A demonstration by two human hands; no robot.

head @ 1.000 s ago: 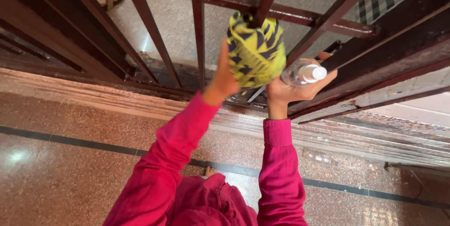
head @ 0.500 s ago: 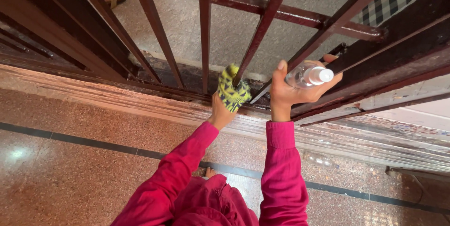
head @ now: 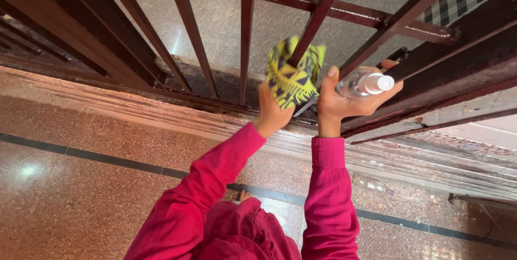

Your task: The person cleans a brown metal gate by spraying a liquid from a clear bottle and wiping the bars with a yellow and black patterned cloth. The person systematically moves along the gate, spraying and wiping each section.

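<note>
While your left hand (head: 271, 110) clamps the cloth (head: 293, 72) round the bar (head: 318, 13) and your right hand (head: 344, 101) grips the bottle (head: 365, 83), a loosened wrap risks slipping off, or the bottle knocking the grille.

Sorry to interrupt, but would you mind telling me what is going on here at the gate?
A person in pink sleeves stands at a dark red metal grille. The left hand presses a yellow and dark patterned cloth around one bar. The right hand holds a clear bottle with a white cap beside it.
</note>
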